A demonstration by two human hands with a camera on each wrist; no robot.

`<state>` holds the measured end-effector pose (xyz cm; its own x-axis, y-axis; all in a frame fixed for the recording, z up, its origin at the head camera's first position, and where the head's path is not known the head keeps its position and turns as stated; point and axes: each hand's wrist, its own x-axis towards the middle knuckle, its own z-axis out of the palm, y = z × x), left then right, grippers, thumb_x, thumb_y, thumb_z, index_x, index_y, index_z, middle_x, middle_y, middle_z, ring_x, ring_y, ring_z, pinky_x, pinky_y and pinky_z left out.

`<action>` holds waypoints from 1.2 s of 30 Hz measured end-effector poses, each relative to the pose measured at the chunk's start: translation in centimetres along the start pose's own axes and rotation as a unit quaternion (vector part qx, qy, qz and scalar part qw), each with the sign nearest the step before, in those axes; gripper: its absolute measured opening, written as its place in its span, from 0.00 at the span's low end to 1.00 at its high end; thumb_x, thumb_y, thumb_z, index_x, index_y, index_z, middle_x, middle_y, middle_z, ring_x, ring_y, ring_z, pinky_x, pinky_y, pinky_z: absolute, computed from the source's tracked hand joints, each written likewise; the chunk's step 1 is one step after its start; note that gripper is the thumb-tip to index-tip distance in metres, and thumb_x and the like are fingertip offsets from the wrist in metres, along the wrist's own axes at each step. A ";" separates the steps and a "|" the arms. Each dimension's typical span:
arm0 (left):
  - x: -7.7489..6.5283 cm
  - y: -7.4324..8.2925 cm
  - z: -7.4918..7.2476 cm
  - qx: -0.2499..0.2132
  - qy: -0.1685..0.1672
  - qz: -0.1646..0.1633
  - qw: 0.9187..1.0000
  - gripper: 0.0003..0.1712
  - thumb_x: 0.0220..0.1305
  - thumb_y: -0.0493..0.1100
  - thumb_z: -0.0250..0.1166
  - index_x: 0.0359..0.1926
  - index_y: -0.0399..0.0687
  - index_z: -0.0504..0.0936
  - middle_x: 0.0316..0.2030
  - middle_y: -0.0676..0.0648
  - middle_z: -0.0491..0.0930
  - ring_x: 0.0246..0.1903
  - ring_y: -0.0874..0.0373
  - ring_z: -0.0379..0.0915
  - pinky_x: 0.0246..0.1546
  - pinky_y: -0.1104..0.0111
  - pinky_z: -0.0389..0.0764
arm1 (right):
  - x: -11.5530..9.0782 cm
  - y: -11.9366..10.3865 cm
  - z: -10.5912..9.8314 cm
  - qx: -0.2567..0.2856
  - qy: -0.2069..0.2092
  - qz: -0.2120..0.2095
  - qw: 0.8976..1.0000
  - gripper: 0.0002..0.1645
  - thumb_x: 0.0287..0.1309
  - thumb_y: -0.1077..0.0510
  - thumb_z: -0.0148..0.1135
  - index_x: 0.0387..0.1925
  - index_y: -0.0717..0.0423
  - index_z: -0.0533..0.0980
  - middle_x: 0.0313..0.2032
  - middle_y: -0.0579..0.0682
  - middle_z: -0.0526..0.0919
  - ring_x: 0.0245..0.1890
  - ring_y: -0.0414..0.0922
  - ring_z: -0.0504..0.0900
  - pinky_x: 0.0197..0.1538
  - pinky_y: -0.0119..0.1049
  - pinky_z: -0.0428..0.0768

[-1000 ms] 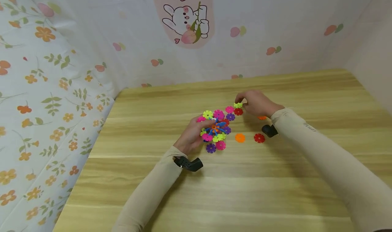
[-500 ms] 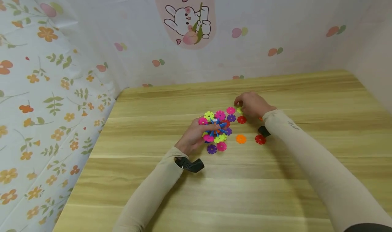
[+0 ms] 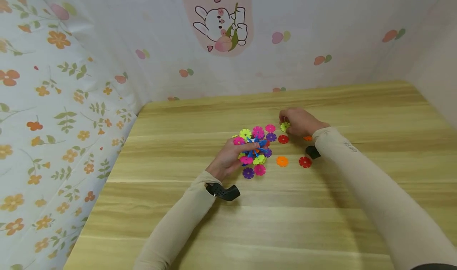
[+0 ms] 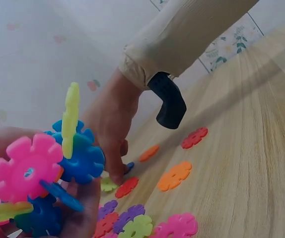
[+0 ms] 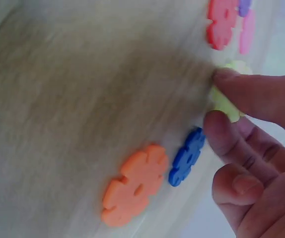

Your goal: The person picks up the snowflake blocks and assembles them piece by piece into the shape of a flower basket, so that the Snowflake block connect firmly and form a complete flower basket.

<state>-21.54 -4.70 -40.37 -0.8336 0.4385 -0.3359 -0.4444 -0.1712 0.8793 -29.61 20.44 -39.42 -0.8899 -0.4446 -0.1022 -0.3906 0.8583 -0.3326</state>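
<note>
My left hand (image 3: 228, 153) holds a cluster of interlocked plastic flower discs; its thumb lies over the blue pieces at the centre. In the left wrist view, a pink disc (image 4: 28, 168), a blue disc (image 4: 83, 158) and an upright yellow disc (image 4: 70, 119) show on the cluster. My right hand (image 3: 301, 121) pinches a yellow-green flower disc (image 3: 285, 126) between thumb and fingers, just beyond a red disc (image 3: 283, 139). Seen from the right wrist, a blue disc (image 5: 187, 156) and an orange disc (image 5: 135, 186) lie beside the fingers.
Loose discs lie on the wooden table (image 3: 285, 222): orange (image 3: 282, 161), red (image 3: 305, 162), pink (image 3: 260, 169) and purple (image 3: 248, 173) among them. A patterned cloth (image 3: 221, 75) hangs behind the table's far edge.
My right hand has shifted slightly right with the yellow-green disc, whose face now shows more to the head camera. The red disc beneath it lies nearer to me. My left hand keeps its hold.
</note>
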 end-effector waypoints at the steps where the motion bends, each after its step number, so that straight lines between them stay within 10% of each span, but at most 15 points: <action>1: 0.0 -0.1 0.0 -0.002 -0.001 -0.002 1.000 0.04 0.69 0.35 0.62 0.42 0.48 0.80 0.37 0.55 0.83 0.39 0.63 0.81 0.42 0.72 0.84 | -0.2 0.1 0.0 0.010 0.001 0.004 1.000 0.11 0.53 0.72 0.65 0.38 0.60 0.79 0.40 0.59 0.83 0.42 0.55 0.79 0.52 0.53 0.81; 11: 0.1 -0.2 0.1 -0.006 0.003 0.008 1.000 0.04 0.69 0.35 0.62 0.42 0.48 0.80 0.38 0.55 0.82 0.40 0.63 0.81 0.44 0.73 0.84 | -2.7 -0.5 -0.6 0.152 0.042 -0.004 0.987 0.06 0.63 0.67 0.63 0.40 0.60 0.82 0.34 0.56 0.84 0.31 0.49 0.81 0.35 0.35 0.81; 20: 0.1 -0.1 0.1 0.032 0.030 0.012 0.999 0.11 0.68 0.38 0.65 0.50 0.47 0.80 0.40 0.56 0.82 0.47 0.61 0.76 0.50 0.65 0.82 | -4.8 -4.3 -0.6 0.345 0.054 -0.026 0.937 0.09 0.65 0.65 0.62 0.46 0.64 0.79 0.32 0.60 0.80 0.24 0.53 0.86 0.32 0.41 0.87; 36: 0.5 -0.5 0.5 0.064 0.028 0.056 0.996 0.17 0.68 0.35 0.63 0.57 0.39 0.78 0.42 0.54 0.84 0.45 0.62 0.81 0.52 0.72 0.82 | -5.9 -6.5 1.0 0.264 0.168 -0.061 0.948 0.04 0.61 0.66 0.66 0.39 0.62 0.82 0.25 0.58 0.84 0.17 0.49 0.82 0.25 0.30 0.80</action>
<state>-21.61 -3.95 -40.81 -0.8939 0.3724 -0.2494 -0.3060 -0.1004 0.9467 -21.55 17.23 -37.55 -0.9048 -0.3500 0.2425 -0.4026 0.5178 -0.7548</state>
